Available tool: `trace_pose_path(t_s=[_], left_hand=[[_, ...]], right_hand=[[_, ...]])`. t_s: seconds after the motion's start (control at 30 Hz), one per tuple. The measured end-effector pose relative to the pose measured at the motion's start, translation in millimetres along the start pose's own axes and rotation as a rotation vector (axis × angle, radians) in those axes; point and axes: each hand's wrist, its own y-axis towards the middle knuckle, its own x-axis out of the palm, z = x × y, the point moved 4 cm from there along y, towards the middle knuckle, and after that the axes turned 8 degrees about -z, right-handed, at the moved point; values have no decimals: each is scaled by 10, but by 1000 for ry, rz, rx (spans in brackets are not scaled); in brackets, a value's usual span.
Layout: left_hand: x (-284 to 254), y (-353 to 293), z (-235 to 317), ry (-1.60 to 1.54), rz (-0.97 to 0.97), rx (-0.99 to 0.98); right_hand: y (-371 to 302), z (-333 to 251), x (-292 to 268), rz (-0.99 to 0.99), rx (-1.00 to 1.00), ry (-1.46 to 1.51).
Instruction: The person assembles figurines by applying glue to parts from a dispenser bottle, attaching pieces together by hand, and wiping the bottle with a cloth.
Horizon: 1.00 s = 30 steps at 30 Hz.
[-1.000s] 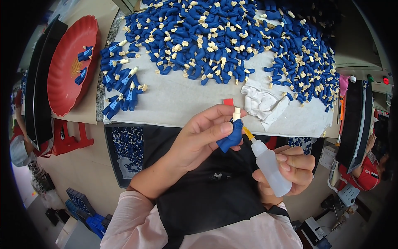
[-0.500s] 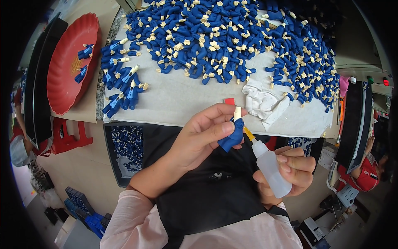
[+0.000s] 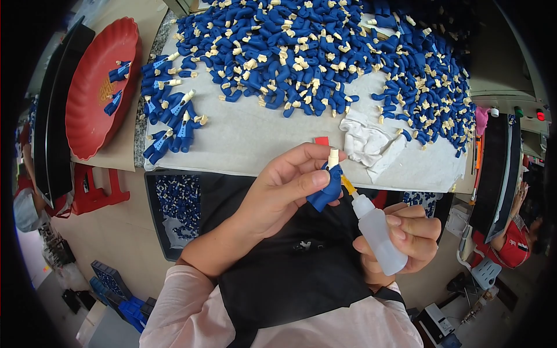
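Lying across pale worktable (image 3: 249, 139): heaped blue parts (image 3: 278, 52) | left hand (image 3: 284, 188) pinching; right hand (image 3: 413, 235), fingers curled round translucent squeeze bottle (image 3: 378, 235) | blue figure torso (image 3: 328, 188) in left's pinch, near worktable's front edge | yellow nozzle (image 3: 348, 185) beside torso, contact unclear | cream neck (image 3: 333, 156) uppermost

1. Apron (image 3: 290, 290): black, small whitish mark (image 3: 304, 246) on its front.
2. Shirt (image 3: 331, 326): pale pink, short sleeves (image 3: 181, 293) either side of apron.
3. Black strap (image 3: 390, 295) right of apron.
4. Left hand (image 3: 290, 184), right hand (image 3: 415, 238): bare.
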Motion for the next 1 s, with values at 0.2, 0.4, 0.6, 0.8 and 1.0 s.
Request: trace_pose_path(t_s=[0.2,0.4,0.6,0.8,1.0], left_hand=[[1,-6,3,-3,17,9],[-8,-7,6,4,6,-1],[-8,0,18,22,21,59],[-9,5,27,40,26,93],[-15,10,31,68,24,102]], right_hand=[[-14,-6,0,17,6,-5],[-15,10,2,19,-4,-3],[-20,26,-10,0,-4,8],[-14,14,-12,-20,-3,-14],[-23,18,-4,-26,-4,-1]])
